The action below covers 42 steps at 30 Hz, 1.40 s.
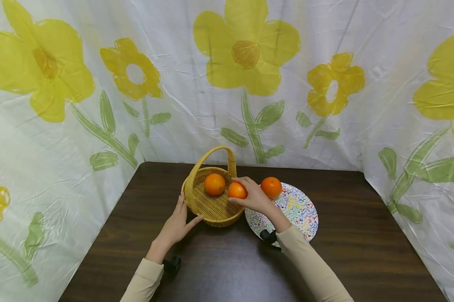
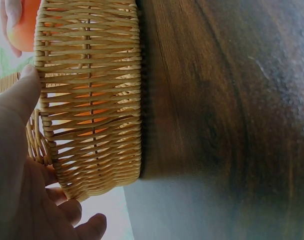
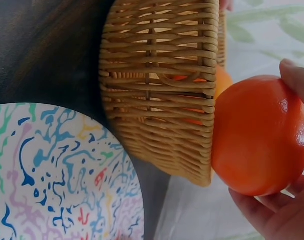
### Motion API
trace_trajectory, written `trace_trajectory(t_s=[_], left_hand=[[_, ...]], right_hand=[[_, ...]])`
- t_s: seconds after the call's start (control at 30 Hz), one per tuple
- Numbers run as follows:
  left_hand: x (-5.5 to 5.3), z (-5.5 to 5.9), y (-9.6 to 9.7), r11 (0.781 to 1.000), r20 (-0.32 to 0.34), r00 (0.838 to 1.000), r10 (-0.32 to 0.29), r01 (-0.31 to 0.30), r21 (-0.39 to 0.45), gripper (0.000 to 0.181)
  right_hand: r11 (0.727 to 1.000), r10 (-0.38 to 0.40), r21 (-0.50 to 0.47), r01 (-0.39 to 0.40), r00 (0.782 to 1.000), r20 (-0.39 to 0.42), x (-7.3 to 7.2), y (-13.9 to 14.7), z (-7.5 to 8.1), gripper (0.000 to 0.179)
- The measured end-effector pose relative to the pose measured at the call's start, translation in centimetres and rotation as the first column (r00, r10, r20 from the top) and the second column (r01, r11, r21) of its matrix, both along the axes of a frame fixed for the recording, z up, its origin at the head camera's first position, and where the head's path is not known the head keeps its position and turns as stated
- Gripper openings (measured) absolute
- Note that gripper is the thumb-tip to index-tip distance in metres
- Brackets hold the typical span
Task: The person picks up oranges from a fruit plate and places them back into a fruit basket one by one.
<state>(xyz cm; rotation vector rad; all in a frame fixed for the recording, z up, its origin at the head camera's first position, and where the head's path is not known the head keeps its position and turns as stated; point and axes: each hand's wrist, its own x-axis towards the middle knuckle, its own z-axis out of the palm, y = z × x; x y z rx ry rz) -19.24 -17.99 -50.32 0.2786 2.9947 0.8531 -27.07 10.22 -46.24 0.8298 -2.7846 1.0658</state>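
Note:
A yellow wicker basket (image 1: 219, 220) with a tall arched handle stands near the back of the table, one orange (image 1: 214, 184) lying inside it. My right hand (image 1: 254, 196) grips a second orange (image 3: 262, 136) between thumb and fingers at the basket's right rim; in the right wrist view this fruit appears to touch the rim. On the left, my left hand (image 1: 177, 224) rests against the basket's side with its fingers spread and the thumb (image 2: 22, 92) at the rim. A third orange (image 1: 271, 187) sits on the far part of a round plate (image 1: 300, 212) with multicoloured squiggles.
The dark wooden table (image 1: 363, 235) carries the basket and plate side by side, the plate partly under my right forearm. A white curtain (image 1: 189, 126) with painted yellow flowers hangs behind and at both sides. A black strap (image 1: 171, 265) circles each wrist.

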Motion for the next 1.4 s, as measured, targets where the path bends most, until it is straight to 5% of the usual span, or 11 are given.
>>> trace_trajectory(t_s=[0.77, 1.4], left_hand=[[0.1, 0.3, 0.0, 1.000, 0.007, 1.000, -0.008, 0.008, 0.006, 0.095], [0.0, 0.1, 0.0, 1.000, -0.004, 1.000, -0.008, 0.008, -0.005, 0.095]], right_hand=[[0.995, 0.006, 0.097, -0.011, 0.999, 0.045, -0.9, -1.8, -1.2, 0.068], [0.975, 0.065, 0.219, -0.042, 0.993, -0.102, -1.5, -2.6, -2.3, 0.063]])
